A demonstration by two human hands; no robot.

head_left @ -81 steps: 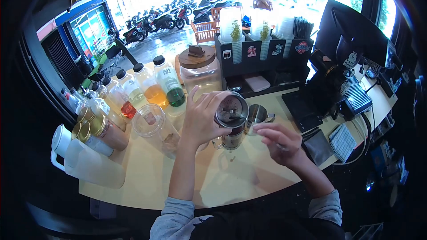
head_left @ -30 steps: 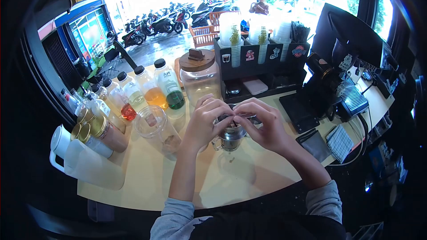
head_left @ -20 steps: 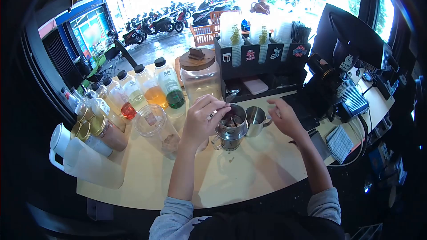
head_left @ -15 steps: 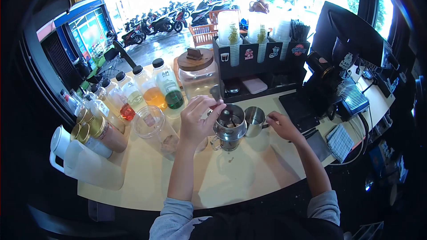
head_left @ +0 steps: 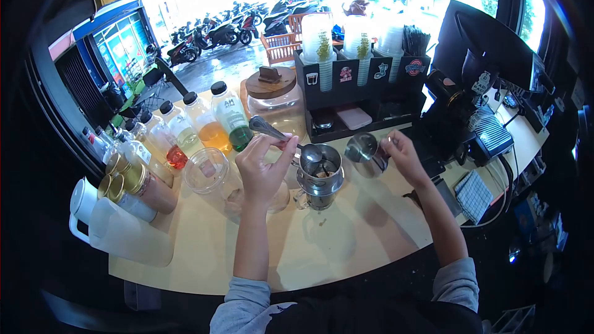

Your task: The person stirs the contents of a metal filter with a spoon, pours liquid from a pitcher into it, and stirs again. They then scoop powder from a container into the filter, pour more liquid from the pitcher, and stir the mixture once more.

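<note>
The metal filter (head_left: 320, 182) stood uncovered on a glass mug (head_left: 320, 202) on the tabletop (head_left: 297, 253), dark contents already inside; no stream showed from the metal pitcher (head_left: 364, 152), right of the filter. Raised left of the filter, the left hand (head_left: 258, 170) pinched a spoon (head_left: 266, 127) narrowly (its bowl tilted down at the filter's mouth). The right hand (head_left: 405, 156), reaching forward beyond the pitcher, had its fingers closed on the pitcher's handle.

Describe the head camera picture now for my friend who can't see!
The left hand holds a spoon above a metal cup on a glass mug; the right hand holds a metal jug by its handle. Bottles of coloured liquid stand nearby.
</note>
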